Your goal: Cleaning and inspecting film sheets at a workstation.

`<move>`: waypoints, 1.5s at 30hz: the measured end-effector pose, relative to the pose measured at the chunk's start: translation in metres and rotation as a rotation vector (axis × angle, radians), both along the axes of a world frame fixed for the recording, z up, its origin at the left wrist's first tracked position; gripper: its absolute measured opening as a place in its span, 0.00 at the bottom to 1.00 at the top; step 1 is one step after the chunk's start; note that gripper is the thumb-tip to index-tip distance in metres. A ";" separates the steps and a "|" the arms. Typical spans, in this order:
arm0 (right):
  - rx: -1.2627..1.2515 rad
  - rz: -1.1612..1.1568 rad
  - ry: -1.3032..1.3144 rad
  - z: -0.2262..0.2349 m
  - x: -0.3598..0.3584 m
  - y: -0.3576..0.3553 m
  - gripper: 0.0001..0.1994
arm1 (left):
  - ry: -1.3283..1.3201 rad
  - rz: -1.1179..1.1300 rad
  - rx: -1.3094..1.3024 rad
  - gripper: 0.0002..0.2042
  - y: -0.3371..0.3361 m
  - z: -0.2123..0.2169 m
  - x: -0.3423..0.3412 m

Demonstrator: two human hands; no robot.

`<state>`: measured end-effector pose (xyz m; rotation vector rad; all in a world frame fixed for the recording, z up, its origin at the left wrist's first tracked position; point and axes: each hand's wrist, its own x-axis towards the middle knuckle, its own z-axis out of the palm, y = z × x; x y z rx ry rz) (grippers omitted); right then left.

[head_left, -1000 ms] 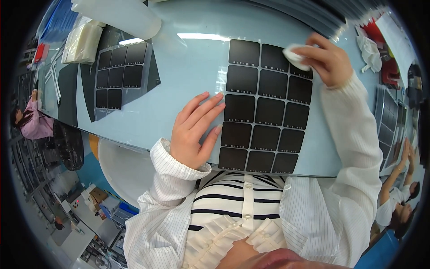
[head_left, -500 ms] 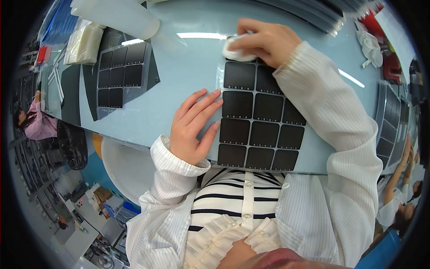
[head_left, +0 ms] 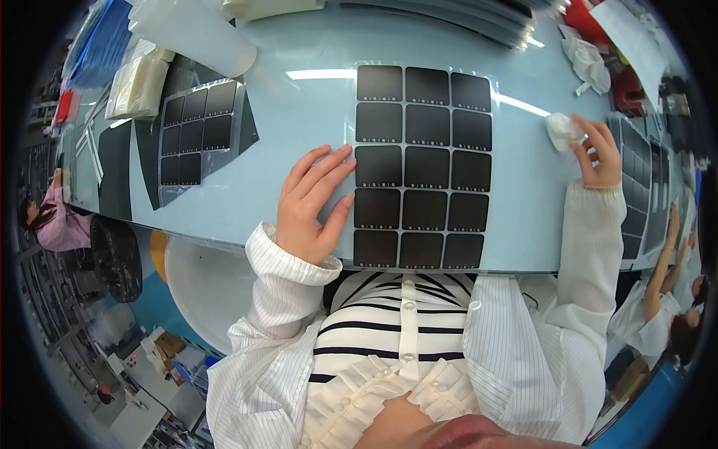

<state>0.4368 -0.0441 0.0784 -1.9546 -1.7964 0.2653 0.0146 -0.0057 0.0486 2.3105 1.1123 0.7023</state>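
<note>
A clear sheet of black rectangular panels in rows of three (head_left: pixel 426 167) lies on the pale blue tabletop right before me. My left hand (head_left: pixel 314 200) rests flat at its left edge, fingers spread, fingertips at the border of the sheet. Off to the right of the sheet, my right hand (head_left: pixel 595 155) has its fingers curled round the edge of a crumpled white wiping cloth (head_left: pixel 561 133), which is low over or on the table. Whether the cloth bears on the tabletop is hard to tell.
At left, a smaller panel sheet (head_left: pixel 198 126) lies over dark sheets, beside a wrapped pale stack (head_left: pixel 139 84) and a translucent container (head_left: pixel 198 34). Dark sheets (head_left: pixel 456 19) lie at the far edge. Crumpled white material (head_left: pixel 587 63) and another panel sheet (head_left: pixel 634 187) are at right.
My right hand has moved from the sheet's far left corner to the right, off the sheet, taking the cloth along. The whole panel sheet is uncovered. My left hand stays at its edge.
</note>
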 end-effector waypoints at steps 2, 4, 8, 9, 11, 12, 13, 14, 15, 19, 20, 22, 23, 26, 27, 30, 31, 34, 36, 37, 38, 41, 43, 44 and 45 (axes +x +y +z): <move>0.087 -0.015 0.033 0.004 -0.017 -0.021 0.26 | -0.007 -0.002 0.008 0.20 -0.003 -0.003 -0.001; 0.110 -0.024 0.201 0.009 -0.023 -0.046 0.31 | -0.019 -0.007 0.019 0.20 -0.006 -0.004 -0.002; -0.455 -0.047 1.149 0.002 -0.052 -0.098 0.27 | -0.012 -0.012 0.038 0.20 -0.004 -0.004 -0.003; -0.564 -0.125 1.288 0.009 -0.068 -0.105 0.26 | -0.005 -0.004 0.040 0.20 -0.006 -0.006 -0.002; -0.660 -0.197 1.431 0.020 -0.093 -0.108 0.26 | -0.003 -0.006 0.054 0.19 -0.008 -0.005 -0.001; -0.744 -0.238 1.494 0.024 -0.104 -0.107 0.26 | -0.002 0.005 0.056 0.19 -0.009 -0.005 -0.002; -0.820 -0.290 1.555 0.028 -0.113 -0.109 0.27 | -0.010 -0.010 0.065 0.19 -0.008 -0.005 -0.002; -0.800 -0.294 1.556 0.027 -0.118 -0.108 0.27 | -0.016 -0.009 0.062 0.19 -0.008 -0.006 -0.003; -0.803 -0.303 1.470 0.023 -0.120 -0.104 0.26 | -0.020 -0.004 0.060 0.19 -0.009 -0.006 -0.003; -0.836 -0.044 1.125 0.013 -0.146 -0.096 0.23 | -0.030 -0.029 0.095 0.20 -0.009 -0.007 -0.001; -0.730 0.050 0.943 0.000 -0.151 -0.099 0.21 | -0.032 -0.029 0.090 0.20 -0.010 -0.007 0.000; -0.570 0.133 0.687 0.005 -0.167 -0.101 0.20 | -0.045 -0.033 0.104 0.20 -0.010 -0.007 0.000; -0.568 0.088 0.635 -0.003 -0.171 -0.104 0.18 | -0.044 -0.027 0.092 0.20 -0.011 -0.007 0.000; -0.446 0.058 0.432 0.004 -0.173 -0.115 0.14 | -0.066 -0.033 0.057 0.21 -0.016 0.001 -0.003; -0.305 0.016 0.514 -0.008 -0.167 -0.120 0.13 | -0.076 -0.035 0.022 0.21 -0.018 0.003 -0.004; 0.007 -0.109 0.730 -0.005 -0.148 -0.125 0.13 | -0.199 -0.091 -0.084 0.21 -0.012 -0.002 -0.014; 0.052 -0.146 0.779 -0.001 -0.134 -0.131 0.14 | -0.296 -0.093 -0.197 0.21 -0.011 -0.001 -0.018; 0.235 -0.261 0.851 0.019 -0.086 -0.152 0.16 | -0.419 -0.071 -0.298 0.20 -0.010 -0.010 -0.026; 0.401 -0.353 0.864 0.028 -0.051 -0.172 0.14 | -0.439 -0.062 -0.325 0.19 -0.009 -0.011 -0.024; 0.492 -0.404 0.847 0.029 -0.033 -0.184 0.12 | -0.440 -0.079 -0.334 0.19 -0.009 -0.010 -0.023; 0.525 -0.464 0.832 0.033 -0.016 -0.195 0.08 | -0.399 -0.072 -0.282 0.18 -0.009 -0.010 -0.023; 0.619 -0.627 0.825 0.039 0.026 -0.219 0.05 | -0.366 -0.068 -0.239 0.16 -0.008 -0.011 -0.021; 0.681 -0.730 0.837 0.031 0.055 -0.232 0.07 | -0.369 -0.068 -0.246 0.16 -0.009 -0.008 -0.017; 0.700 -0.758 0.894 0.019 0.072 -0.237 0.07 | -0.366 -0.059 -0.272 0.15 -0.010 -0.005 -0.015; 0.718 -0.781 0.953 0.008 0.087 -0.241 0.08 | -0.363 -0.046 -0.296 0.15 -0.010 -0.004 -0.014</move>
